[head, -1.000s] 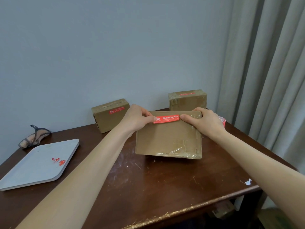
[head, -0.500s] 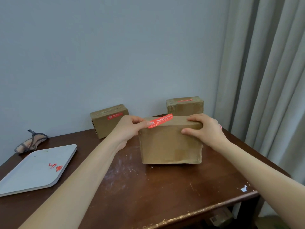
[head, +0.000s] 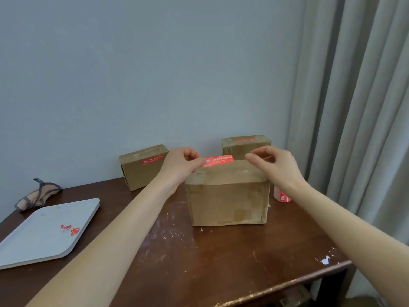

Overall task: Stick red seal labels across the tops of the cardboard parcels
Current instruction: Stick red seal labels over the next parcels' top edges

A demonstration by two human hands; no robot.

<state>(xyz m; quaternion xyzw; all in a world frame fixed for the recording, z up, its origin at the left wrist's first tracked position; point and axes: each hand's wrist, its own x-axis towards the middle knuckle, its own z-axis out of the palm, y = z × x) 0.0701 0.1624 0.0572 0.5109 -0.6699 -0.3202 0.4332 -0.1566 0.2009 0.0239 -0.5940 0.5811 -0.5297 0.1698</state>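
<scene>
A brown cardboard parcel point(head: 228, 202) stands on the dark wooden table point(head: 199, 262) in the middle. My left hand point(head: 181, 165) pinches the left end of a red seal label point(head: 219, 160), which hangs level just above the parcel's far top edge. My right hand point(head: 272, 167) hovers over the parcel's top right with loosely curled fingers, a small gap away from the label's right end, holding nothing. Two more parcels stand against the wall, the left one point(head: 141, 167) and the right one point(head: 245, 145), each with a red label on top.
A red and white label roll point(head: 282, 196) stands just right of the middle parcel. A grey tray point(head: 39, 235) with red scraps lies at the left. A netted bundle point(head: 35, 196) sits at the back left. Curtains hang at the right, beyond the table's edge.
The parcel has gone from tilted towards me to standing flat on the table. My right hand let go of its top edge and rose above it. My left hand kept the label.
</scene>
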